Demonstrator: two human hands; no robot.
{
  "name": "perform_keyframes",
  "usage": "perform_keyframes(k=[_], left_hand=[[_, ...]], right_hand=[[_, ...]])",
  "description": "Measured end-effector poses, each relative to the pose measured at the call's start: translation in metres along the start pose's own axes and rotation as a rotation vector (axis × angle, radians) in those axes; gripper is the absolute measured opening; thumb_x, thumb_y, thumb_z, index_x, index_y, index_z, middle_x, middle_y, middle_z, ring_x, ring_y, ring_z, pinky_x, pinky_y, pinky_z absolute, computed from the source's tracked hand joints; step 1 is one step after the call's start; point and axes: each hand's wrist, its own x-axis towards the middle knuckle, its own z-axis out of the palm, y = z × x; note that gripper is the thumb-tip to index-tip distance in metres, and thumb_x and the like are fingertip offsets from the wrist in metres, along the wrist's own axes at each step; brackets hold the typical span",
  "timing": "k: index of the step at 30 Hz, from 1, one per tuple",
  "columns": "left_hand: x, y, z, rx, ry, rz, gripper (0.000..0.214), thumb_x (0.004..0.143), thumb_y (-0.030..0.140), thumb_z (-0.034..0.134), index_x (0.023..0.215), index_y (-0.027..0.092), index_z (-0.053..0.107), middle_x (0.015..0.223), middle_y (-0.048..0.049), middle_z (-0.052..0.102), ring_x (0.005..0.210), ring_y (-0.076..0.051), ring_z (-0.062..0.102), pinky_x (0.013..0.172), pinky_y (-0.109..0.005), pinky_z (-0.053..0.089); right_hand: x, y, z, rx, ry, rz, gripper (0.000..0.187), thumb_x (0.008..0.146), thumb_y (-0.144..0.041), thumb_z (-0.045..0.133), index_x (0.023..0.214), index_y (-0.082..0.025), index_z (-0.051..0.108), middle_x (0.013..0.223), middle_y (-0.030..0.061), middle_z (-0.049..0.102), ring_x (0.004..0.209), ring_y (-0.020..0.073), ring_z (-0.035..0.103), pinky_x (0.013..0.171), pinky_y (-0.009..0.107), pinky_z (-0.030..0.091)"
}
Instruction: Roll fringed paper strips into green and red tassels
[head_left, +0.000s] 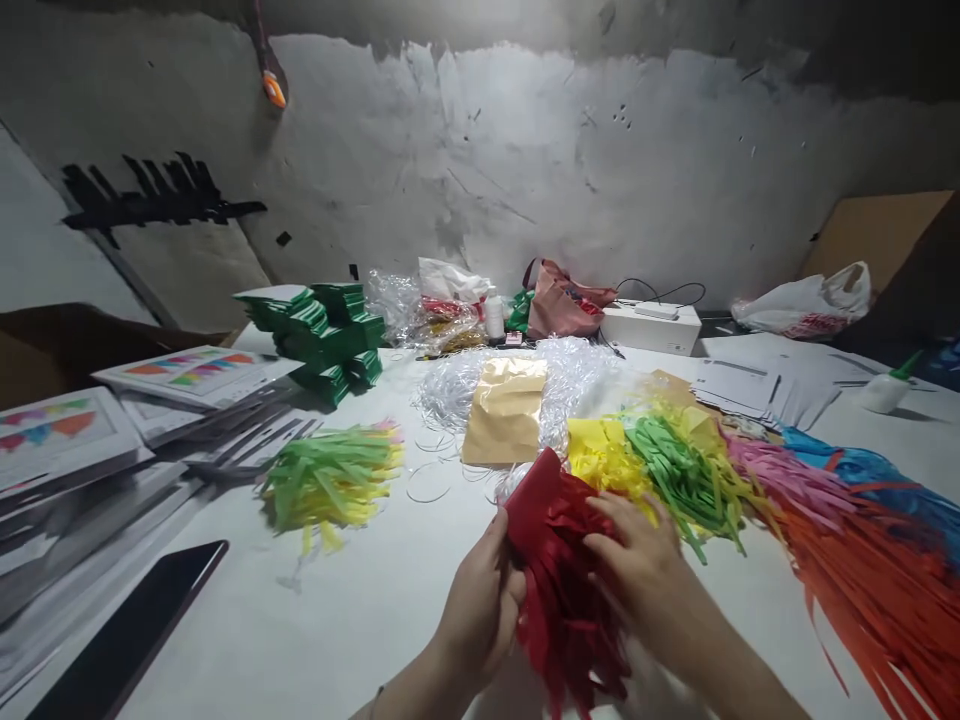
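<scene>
A dark red fringed paper tassel hangs over the near middle of the table, its uncut band at the upper left and its strips pointing down. My left hand pinches the tassel's left edge by the band, thumb in front. From the other side, my right hand has its bent fingers in among the red strips; it is slightly blurred and its fingertips are partly hidden. Just beyond lie a yellow fringed paper and a green one. A sheet of golden-brown paper is behind the tassel.
Orange-red, pink and blue fringes spread on the right. Left are a green-yellow tassel bundle, a phone, printed cards and green folded stacks. Clear cord and a glue bottle lie farther back.
</scene>
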Motion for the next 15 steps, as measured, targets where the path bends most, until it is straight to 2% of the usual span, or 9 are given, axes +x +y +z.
perform_keyframes(k=[1,3,6,8,10,13,15], left_hand=[[0.002,0.003,0.0,-0.007,0.015,-0.007,0.029,0.103,0.03,0.054,0.111,0.015,0.078,0.096,-0.0104,0.08,0.093,-0.023,0.076,0.078,-0.027,0.064],[0.006,0.007,0.003,-0.017,0.024,-0.024,0.029,0.103,0.028,0.054,0.111,0.015,0.079,0.099,-0.011,0.08,0.096,-0.023,0.076,0.081,-0.028,0.064],[0.011,0.01,0.009,-0.036,0.018,-0.015,0.026,0.101,0.025,0.057,0.105,0.014,0.08,0.098,-0.0104,0.081,0.097,-0.023,0.076,0.087,-0.028,0.063],[0.015,0.01,0.012,-0.056,0.042,-0.001,0.02,0.097,0.022,0.062,0.097,0.016,0.081,0.092,-0.0078,0.08,0.094,-0.021,0.076,0.09,-0.028,0.062],[0.019,0.01,0.011,-0.055,0.067,-0.011,0.012,0.09,0.02,0.069,0.09,0.017,0.081,0.089,-0.0059,0.08,0.094,-0.021,0.076,0.092,-0.029,0.062],[0.026,0.009,0.002,-0.026,0.026,-0.048,0.008,0.079,0.025,0.08,0.085,0.02,0.08,0.094,-0.0054,0.08,0.104,-0.026,0.074,0.094,-0.034,0.062],[0.029,0.008,-0.007,-0.002,-0.022,-0.06,0.014,0.077,0.032,0.083,0.085,0.022,0.079,0.098,-0.0051,0.08,0.111,-0.028,0.072,0.096,-0.036,0.062]], right_hand=[[-0.002,0.007,-0.003,-0.046,0.025,0.032,0.018,0.098,-0.015,0.052,0.104,-0.024,0.067,0.128,0.0126,0.067,0.121,0.0339,0.06,0.105,0.065,0.033],[-0.001,0.01,-0.01,-0.083,0.109,0.078,0.016,0.099,-0.016,0.053,0.105,-0.023,0.067,0.12,0.0123,0.069,0.114,0.0321,0.062,0.1,0.059,0.038],[0.016,-0.008,-0.009,0.032,0.17,0.022,0.017,0.099,-0.014,0.058,0.113,-0.019,0.066,0.109,0.0105,0.069,0.104,0.0268,0.062,0.094,0.046,0.045],[0.033,-0.021,0.0,0.09,0.116,-0.034,0.02,0.098,-0.017,0.06,0.117,-0.014,0.066,0.109,0.0123,0.069,0.1,0.0278,0.062,0.09,0.044,0.05],[0.047,-0.026,0.012,0.099,0.065,-0.035,0.019,0.098,-0.015,0.056,0.113,-0.011,0.068,0.106,0.0131,0.071,0.094,0.0285,0.064,0.083,0.044,0.053],[0.06,-0.017,0.023,0.179,-0.005,-0.006,0.02,0.098,-0.01,0.053,0.102,-0.016,0.071,0.098,0.0083,0.072,0.086,0.0251,0.065,0.078,0.041,0.054],[0.063,-0.01,0.024,0.235,-0.042,0.002,0.013,0.096,-0.015,0.062,0.104,-0.018,0.071,0.099,0.0059,0.072,0.088,0.0245,0.066,0.081,0.041,0.054]])
